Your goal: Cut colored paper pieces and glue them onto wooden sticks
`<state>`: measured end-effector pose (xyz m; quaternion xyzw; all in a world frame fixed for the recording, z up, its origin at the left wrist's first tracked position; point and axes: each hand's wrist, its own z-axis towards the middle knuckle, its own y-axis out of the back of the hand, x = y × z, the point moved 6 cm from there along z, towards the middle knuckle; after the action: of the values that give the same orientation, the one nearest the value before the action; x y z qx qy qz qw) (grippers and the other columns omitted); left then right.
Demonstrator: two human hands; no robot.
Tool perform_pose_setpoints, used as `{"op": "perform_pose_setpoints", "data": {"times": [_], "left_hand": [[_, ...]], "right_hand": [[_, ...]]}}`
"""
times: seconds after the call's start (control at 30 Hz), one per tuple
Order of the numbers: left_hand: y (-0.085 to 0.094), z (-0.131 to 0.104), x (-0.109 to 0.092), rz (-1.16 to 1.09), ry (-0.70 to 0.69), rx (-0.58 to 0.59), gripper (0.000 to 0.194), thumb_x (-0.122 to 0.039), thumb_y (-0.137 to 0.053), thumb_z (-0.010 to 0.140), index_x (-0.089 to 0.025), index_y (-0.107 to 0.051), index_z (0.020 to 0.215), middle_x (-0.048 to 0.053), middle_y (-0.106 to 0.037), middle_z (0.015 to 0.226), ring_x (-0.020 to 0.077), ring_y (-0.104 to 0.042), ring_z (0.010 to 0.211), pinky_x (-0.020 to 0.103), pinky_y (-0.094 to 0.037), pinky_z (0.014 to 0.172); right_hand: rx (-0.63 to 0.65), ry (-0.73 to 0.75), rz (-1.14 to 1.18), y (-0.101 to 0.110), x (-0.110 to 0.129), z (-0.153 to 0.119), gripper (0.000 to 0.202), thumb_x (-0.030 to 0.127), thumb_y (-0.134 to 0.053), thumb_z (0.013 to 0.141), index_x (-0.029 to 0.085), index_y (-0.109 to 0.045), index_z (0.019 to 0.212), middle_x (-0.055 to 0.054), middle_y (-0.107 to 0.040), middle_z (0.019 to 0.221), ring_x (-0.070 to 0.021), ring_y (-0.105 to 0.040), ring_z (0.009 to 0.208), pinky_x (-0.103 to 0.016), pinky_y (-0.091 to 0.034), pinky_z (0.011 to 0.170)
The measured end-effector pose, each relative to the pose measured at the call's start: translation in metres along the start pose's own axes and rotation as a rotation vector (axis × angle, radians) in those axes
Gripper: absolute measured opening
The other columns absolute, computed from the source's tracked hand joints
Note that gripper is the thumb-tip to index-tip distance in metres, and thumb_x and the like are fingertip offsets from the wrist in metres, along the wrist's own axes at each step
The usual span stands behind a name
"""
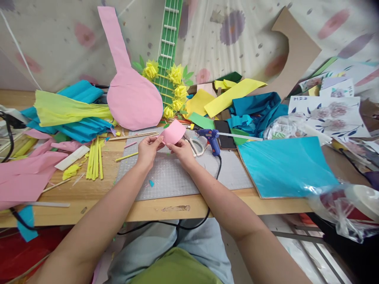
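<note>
Between my two hands is a small curved piece of pink paper (174,133), raised above the grey cutting mat (168,179). My left hand (149,149) pinches its lower left edge. The fingers of my right hand (181,150) close on its lower edge, close beside the left fingertips. Just right of my right hand lie scissors (197,146) with pale handles. A blue hot glue gun (211,139) stands beyond them, a white glue stick jutting from its back. Left of my left hand a thin yellow stick (126,156) rests on the mat.
Against the curtain lean a pink banjo-shaped cutout (134,98) and a green guitar neck (168,47) with yellow paper flowers. Yellow strips (94,159) and crepe paper (71,108) lie left. A phone (225,135) and a blue sheet (287,167) lie right. The glue gun's cord (219,167) crosses the mat.
</note>
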<state>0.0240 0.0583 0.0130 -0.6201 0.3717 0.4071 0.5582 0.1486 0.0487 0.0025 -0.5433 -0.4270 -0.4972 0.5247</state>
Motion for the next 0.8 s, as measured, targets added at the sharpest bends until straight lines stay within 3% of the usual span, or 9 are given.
{"op": "perform_pose_setpoints", "data": {"times": [0.2,0.33,0.5,0.8], "left_hand": [[-0.012,-0.007,0.006,-0.024,0.145,0.165,0.032,-0.040,-0.069,0.061,-0.013,-0.063,0.077,0.007,-0.067,0.073,0.0165,-0.065,0.072,0.030,-0.050,0.074],[-0.009,-0.006,0.007,0.005,0.142,0.125,0.026,-0.031,-0.074,0.055,-0.013,-0.064,0.071,0.005,-0.067,0.067,0.0157,-0.064,0.067,0.032,-0.050,0.075],[-0.004,-0.003,0.004,0.041,0.119,0.083,0.024,-0.031,-0.074,0.055,-0.012,-0.064,0.065,0.005,-0.066,0.065,0.0145,-0.063,0.060,0.032,-0.051,0.070],[0.000,-0.001,-0.002,0.085,0.076,0.039,0.022,-0.030,-0.074,0.053,-0.013,-0.064,0.063,0.004,-0.066,0.063,0.0135,-0.062,0.057,0.028,-0.051,0.063]], "right_hand": [[-0.030,-0.021,0.030,0.005,-0.003,0.004,0.028,0.038,-0.069,0.053,0.015,-0.059,0.066,0.002,-0.057,0.059,-0.0072,-0.045,0.051,-0.022,-0.038,0.049],[-0.007,-0.002,-0.001,0.004,0.001,0.002,0.029,0.040,-0.068,0.053,0.015,-0.059,0.067,0.001,-0.057,0.061,-0.0082,-0.046,0.052,-0.022,-0.039,0.049],[-0.046,0.092,-0.100,0.003,0.008,-0.002,0.026,0.043,-0.061,0.062,0.017,-0.058,0.061,0.002,-0.053,0.055,-0.0091,-0.046,0.050,-0.023,-0.040,0.048],[-0.091,0.125,-0.212,0.005,0.006,-0.003,0.032,0.046,-0.057,0.068,0.017,-0.054,0.054,0.002,-0.050,0.050,-0.0091,-0.046,0.046,-0.023,-0.035,0.047]]}}
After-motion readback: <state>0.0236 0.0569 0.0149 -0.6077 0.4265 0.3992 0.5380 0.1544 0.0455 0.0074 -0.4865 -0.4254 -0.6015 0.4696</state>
